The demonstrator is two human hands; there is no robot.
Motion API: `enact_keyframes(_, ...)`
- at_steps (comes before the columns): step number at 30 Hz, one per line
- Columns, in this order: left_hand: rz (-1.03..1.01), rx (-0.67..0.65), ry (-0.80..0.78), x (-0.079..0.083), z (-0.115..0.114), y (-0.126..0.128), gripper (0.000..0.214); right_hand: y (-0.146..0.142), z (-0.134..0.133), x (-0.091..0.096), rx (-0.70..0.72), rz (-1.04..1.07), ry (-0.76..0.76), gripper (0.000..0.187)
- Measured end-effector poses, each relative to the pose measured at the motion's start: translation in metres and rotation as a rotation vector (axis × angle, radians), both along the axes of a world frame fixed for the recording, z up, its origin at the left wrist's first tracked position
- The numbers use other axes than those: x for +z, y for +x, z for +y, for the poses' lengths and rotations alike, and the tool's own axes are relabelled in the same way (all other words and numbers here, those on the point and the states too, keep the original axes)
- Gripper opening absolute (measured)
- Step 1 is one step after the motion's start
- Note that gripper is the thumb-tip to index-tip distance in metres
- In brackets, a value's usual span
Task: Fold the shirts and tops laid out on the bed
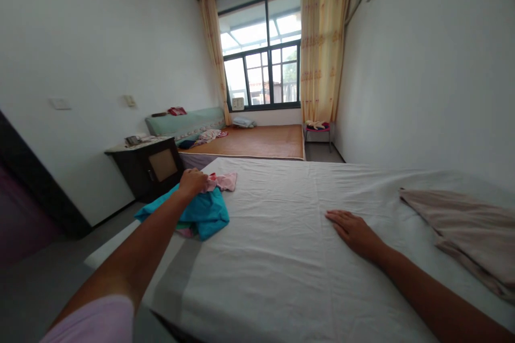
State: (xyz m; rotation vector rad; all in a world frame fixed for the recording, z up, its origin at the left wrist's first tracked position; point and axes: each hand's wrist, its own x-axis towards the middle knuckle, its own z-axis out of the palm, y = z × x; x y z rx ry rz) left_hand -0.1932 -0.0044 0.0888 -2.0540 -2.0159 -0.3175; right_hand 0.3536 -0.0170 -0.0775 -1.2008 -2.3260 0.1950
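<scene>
the white sheet [277, 246] lies spread with creases left in it, while the left hand [193, 179] has its grip closed on the pink cloth [228, 181], bunched over the unfolded blue cloth [211, 211] at the sheet's left side, and the right hand [356, 231] rests flat, holding nothing.

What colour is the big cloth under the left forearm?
Bright blue: the cloth shows best in the head view.

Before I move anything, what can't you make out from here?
In the head view:
Left hand: its grip on the pink cloth, hidden behind the hand itself.
Blue cloth: middle covered by the left forearm.
Brownish cloth: cut off by the right edge.
Small objects on the dark cabinet: too small.
</scene>
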Motion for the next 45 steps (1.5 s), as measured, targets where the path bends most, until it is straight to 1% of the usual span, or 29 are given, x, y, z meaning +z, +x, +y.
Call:
enact_keyframes(2,-0.078,-0.074,0.015,0.005,0.019,0.031,0.025,0.000,0.001,0.002,0.000,0.064,-0.024,0.039)
enact_keyframes(4,-0.152,-0.171,0.016,0.009,0.043,0.075,0.027,0.002,0.004,0.004,-0.051,0.175,-0.070,0.036)
enact_keyframes(7,-0.274,-0.352,0.036,0.017,0.079,0.157,0.031,0.007,0.007,0.009,-0.178,0.432,-0.177,0.034)
enact_keyframes(10,-0.406,-0.517,0.065,0.026,0.102,0.242,0.039,0.014,0.007,0.017,-0.254,0.740,-0.296,0.034)
enact_keyframes(11,-0.469,-0.575,0.082,0.028,0.105,0.268,0.041,0.017,0.007,0.020,-0.287,0.828,-0.326,0.036)
enact_keyframes(12,-0.591,-0.653,0.096,0.030,0.105,0.291,0.042,0.021,0.007,0.023,-0.324,0.899,-0.346,0.038)
enact_keyframes(14,-0.897,-0.808,0.056,0.030,0.099,0.330,0.041,0.031,0.007,0.028,-0.397,0.991,-0.353,0.042)
enact_keyframes(16,-1.183,-0.909,-0.098,0.026,0.087,0.353,0.042,0.042,0.009,0.029,-0.433,1.041,-0.344,0.045)
enact_keyframes(17,-1.273,-0.930,-0.195,0.023,0.080,0.358,0.043,0.048,0.010,0.029,-0.446,1.058,-0.339,0.047)
enact_keyframes(18,-1.352,-0.938,-0.274,0.020,0.075,0.358,0.043,0.054,0.012,0.028,-0.456,1.069,-0.337,0.048)
enact_keyframes(19,-1.427,-0.936,-0.323,0.018,0.070,0.352,0.043,0.058,0.014,0.027,-0.464,1.075,-0.336,0.048)
enact_keyframes(20,-1.494,-0.927,-0.345,0.017,0.067,0.341,0.043,0.061,0.015,0.026,-0.467,1.074,-0.334,0.049)
enact_keyframes(21,-1.556,-0.904,-0.334,0.016,0.065,0.325,0.042,0.063,0.016,0.025,-0.467,1.072,-0.332,0.049)
enact_keyframes(23,-1.606,-0.815,-0.322,0.012,0.067,0.281,0.043,0.063,0.017,0.025,-0.452,1.062,-0.334,0.049)
enact_keyframes(24,-1.583,-0.745,-0.338,0.008,0.070,0.256,0.044,0.061,0.016,0.025,-0.441,1.053,-0.343,0.049)
enact_keyframes(25,-1.526,-0.669,-0.394,0.002,0.072,0.230,0.045,0.058,0.015,0.025,-0.432,1.038,-0.355,0.048)
enact_keyframes(27,-1.342,-0.505,-0.478,-0.015,0.077,0.183,0.046,0.051,0.011,0.025,-0.409,0.982,-0.387,0.046)
enact_keyframes(28,-1.232,-0.438,-0.469,-0.026,0.079,0.164,0.044,0.048,0.009,0.025,-0.397,0.943,-0.398,0.044)
enact_keyframes(30,-1.101,-0.387,-0.389,-0.052,0.080,0.139,0.043,0.042,0.007,0.024,-0.379,0.858,-0.390,0.040)
enact_keyframes(31,-1.079,-0.380,-0.349,-0.065,0.079,0.133,0.044,0.039,0.007,0.023,-0.372,0.819,-0.370,0.038)
enact_keyframes(33,-1.102,-0.392,-0.304,-0.089,0.077,0.131,0.045,0.030,0.011,0.025,-0.357,0.743,-0.307,0.034)
enact_keyframes(35,-1.132,-0.414,-0.287,-0.106,0.076,0.137,0.045,0.016,0.021,0.030,-0.339,0.641,-0.223,0.031)
enact_keyframes(36,-1.130,-0.431,-0.282,-0.112,0.076,0.140,0.045,0.006,0.028,0.034,-0.325,0.580,-0.180,0.030)
enact_keyframes(38,-1.120,-0.472,-0.263,-0.116,0.076,0.145,0.044,-0.018,0.040,0.042,-0.271,0.450,-0.135,0.032)
enact_keyframes(39,-1.121,-0.487,-0.246,-0.116,0.077,0.146,0.043,-0.031,0.046,0.045,-0.231,0.390,-0.142,0.035)
enact_keyframes(41,-1.136,-0.498,-0.184,-0.112,0.076,0.144,0.040,-0.058,0.050,0.048,-0.129,0.274,-0.191,0.050)
enact_keyframes(43,-1.161,-0.472,-0.088,-0.108,0.073,0.139,0.038,-0.081,0.046,0.047,-0.011,0.159,-0.214,0.063)
enact_keyframes(44,-1.176,-0.459,-0.052,-0.106,0.071,0.136,0.037,-0.089,0.043,0.046,0.045,0.114,-0.211,0.062)
enact_keyframes(45,-1.196,-0.453,-0.029,-0.105,0.069,0.134,0.037,-0.095,0.040,0.045,0.094,0.079,-0.209,0.057)
